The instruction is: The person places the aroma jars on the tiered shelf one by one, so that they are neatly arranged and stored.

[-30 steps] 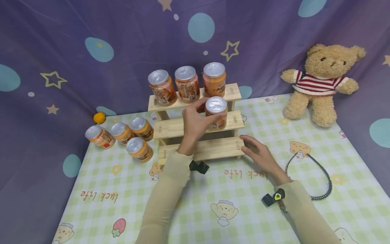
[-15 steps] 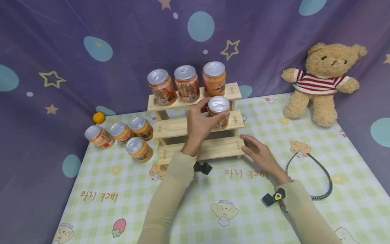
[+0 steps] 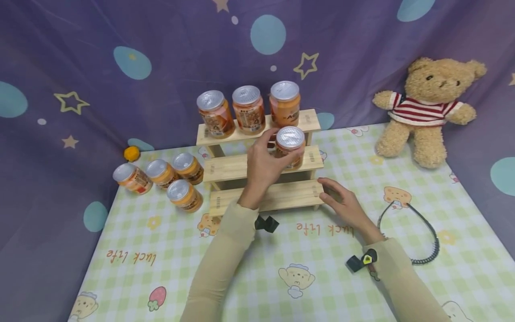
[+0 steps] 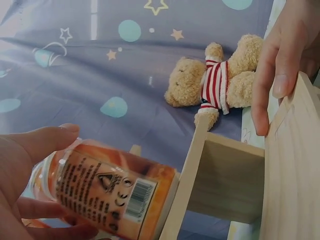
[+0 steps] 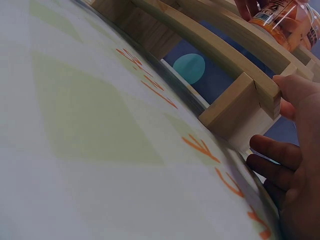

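Left hand: the left hand (image 3: 263,163) is wrapping its curled fingers and thumb round the jar (image 3: 289,146), thumb on the near side and fingertips reaching over the far side by the foil lid.
Jar: the jar is sitting at the right end of the middle step of the wooden stepped rack (image 3: 241,166), upright in the head view; in the left wrist view the jar (image 4: 107,192) is lying between the thumb above and the fingers (image 4: 50,210) below, its barcode label facing the camera and its base end against the step's edge.
Right hand: the right hand (image 3: 342,203) is resting at the right end of the lowest step, fingers fairly straight and together, the thumb lying against the step's end; in the right wrist view the thumb is pressing on the end block of the rack (image 5: 240,107) while the other fingers (image 5: 272,155) are lying spread low beside it on the checked mat (image 5: 100,150).
Top step: three jars (image 3: 249,109) are standing in a row.
Left of the rack: four more jars (image 3: 161,176) are lying grouped on the mat, an orange ball (image 3: 131,153) behind them.
Right side: a teddy bear (image 3: 428,107) in a striped jumper is sitting against the purple cloth; a coiled black cable (image 3: 422,232) is lying near the right wrist.
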`<action>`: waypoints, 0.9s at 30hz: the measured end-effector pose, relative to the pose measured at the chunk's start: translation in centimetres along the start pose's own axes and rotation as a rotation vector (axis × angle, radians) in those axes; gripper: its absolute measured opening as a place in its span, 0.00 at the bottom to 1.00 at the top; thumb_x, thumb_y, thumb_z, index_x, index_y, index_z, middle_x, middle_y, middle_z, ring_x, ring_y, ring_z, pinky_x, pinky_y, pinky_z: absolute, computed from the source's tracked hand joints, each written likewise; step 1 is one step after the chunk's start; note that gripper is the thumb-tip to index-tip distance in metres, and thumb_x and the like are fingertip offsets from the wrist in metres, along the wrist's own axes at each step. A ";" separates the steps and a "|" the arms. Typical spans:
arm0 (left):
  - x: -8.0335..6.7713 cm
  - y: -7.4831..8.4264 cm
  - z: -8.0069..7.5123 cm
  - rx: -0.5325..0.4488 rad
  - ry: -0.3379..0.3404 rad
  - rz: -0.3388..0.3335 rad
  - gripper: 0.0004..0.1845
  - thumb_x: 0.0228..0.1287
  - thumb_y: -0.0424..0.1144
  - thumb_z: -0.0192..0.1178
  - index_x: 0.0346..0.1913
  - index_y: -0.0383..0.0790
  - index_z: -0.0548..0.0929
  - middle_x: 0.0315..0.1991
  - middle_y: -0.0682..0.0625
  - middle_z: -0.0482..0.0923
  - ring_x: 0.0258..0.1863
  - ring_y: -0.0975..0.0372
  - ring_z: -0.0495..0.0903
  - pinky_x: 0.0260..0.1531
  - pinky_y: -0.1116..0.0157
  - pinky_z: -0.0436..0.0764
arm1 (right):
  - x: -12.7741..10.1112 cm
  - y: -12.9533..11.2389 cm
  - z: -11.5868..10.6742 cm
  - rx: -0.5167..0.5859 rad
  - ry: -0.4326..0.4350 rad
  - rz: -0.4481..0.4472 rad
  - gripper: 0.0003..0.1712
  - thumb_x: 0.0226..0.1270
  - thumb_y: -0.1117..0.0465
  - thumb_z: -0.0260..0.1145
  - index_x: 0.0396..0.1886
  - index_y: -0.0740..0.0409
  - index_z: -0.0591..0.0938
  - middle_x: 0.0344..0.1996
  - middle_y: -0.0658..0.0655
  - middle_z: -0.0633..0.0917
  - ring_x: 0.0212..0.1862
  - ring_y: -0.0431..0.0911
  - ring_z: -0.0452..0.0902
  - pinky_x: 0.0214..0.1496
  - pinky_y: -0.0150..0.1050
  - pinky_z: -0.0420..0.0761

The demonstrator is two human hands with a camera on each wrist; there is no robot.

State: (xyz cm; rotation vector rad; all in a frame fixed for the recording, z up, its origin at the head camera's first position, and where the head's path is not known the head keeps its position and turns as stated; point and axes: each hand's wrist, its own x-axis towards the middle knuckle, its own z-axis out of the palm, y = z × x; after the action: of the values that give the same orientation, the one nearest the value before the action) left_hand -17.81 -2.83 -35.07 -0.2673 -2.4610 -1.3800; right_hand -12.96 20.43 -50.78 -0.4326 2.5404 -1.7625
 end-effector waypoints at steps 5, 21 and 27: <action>-0.3 -0.3 -1.0 -0.015 0.009 0.002 0.38 0.43 0.51 0.81 0.59 0.39 0.81 0.51 0.42 0.84 0.50 0.53 0.83 0.48 0.53 0.85 | 0.0 -0.2 -0.1 0.010 0.007 -0.004 0.26 0.76 0.60 0.60 0.72 0.54 0.71 0.71 0.61 0.73 0.72 0.59 0.69 0.66 0.15 0.66; -1.9 -2.7 -5.9 -0.039 0.076 -0.062 0.35 0.48 0.43 0.79 0.61 0.38 0.80 0.52 0.40 0.84 0.51 0.48 0.83 0.50 0.50 0.85 | 0.1 -0.1 0.0 -0.023 0.011 0.002 0.26 0.77 0.57 0.60 0.72 0.53 0.71 0.71 0.60 0.74 0.71 0.58 0.70 0.67 0.17 0.66; -2.8 -4.1 -8.0 -0.044 0.097 -0.115 0.35 0.49 0.41 0.79 0.62 0.38 0.79 0.54 0.40 0.83 0.54 0.46 0.82 0.52 0.49 0.84 | 0.1 -0.1 0.1 -0.024 0.007 0.023 0.27 0.76 0.55 0.60 0.72 0.53 0.71 0.71 0.57 0.74 0.72 0.56 0.69 0.67 0.17 0.65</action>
State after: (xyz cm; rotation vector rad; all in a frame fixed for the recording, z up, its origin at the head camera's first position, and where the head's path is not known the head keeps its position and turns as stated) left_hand -15.10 -11.80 -35.37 -0.0679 -2.4023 -1.4589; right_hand -13.00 20.28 -50.77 -0.3967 2.5630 -1.7305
